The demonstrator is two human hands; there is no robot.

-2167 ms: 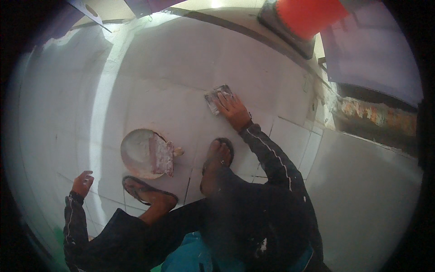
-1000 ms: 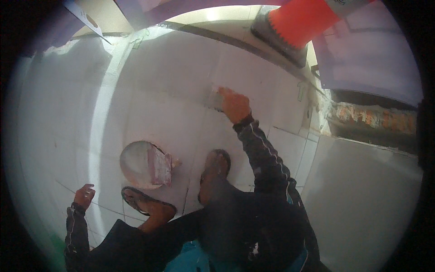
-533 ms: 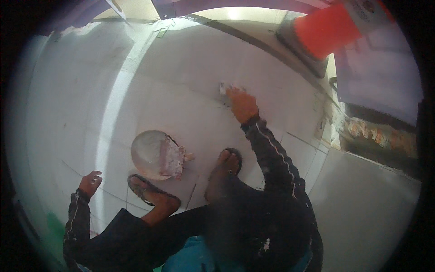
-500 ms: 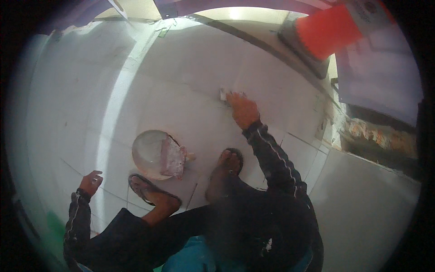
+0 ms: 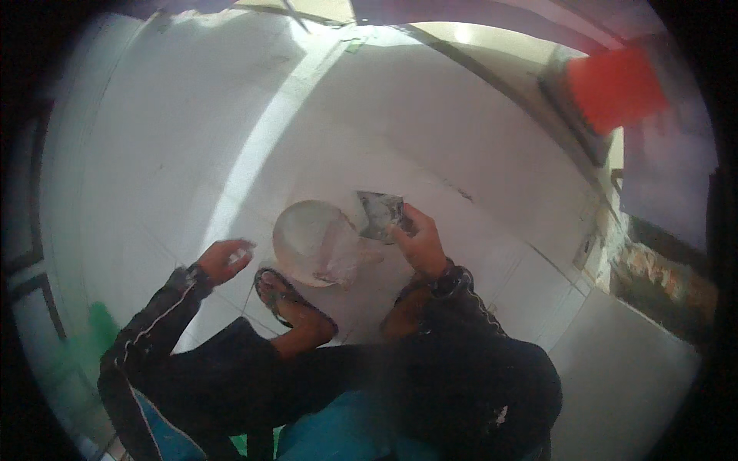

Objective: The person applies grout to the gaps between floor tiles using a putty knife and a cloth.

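Observation:
Pinched in my right hand (image 5: 423,242) is a thin, squarish grey scraper (image 5: 378,213) smeared with whitish residue, raised above the floor with its face turned up. Just left of it stands a round, pale bowl (image 5: 296,229). A wide reddish putty knife (image 5: 337,244) lies across the bowl's right side, blurred, its handle pointing right. My left hand (image 5: 221,261) hovers left of the bowl, fingers loosely curled and apart, with whitish smears at the fingertips. I see nothing held in it.
Light floor tiles (image 5: 461,154) spread around me, crossed by a bright strip of sunlight (image 5: 257,154). My sandalled feet (image 5: 296,311) flank the bowl's near side. A blurred red object (image 5: 615,88) is at upper right. Below it, a rough broken opening (image 5: 661,280) borders the floor.
My right hand has drawn back from the floor toward the bowl, lifting and turning the scraper. My left hand has moved right and farther forward, closer to the bowl. The view has shifted.

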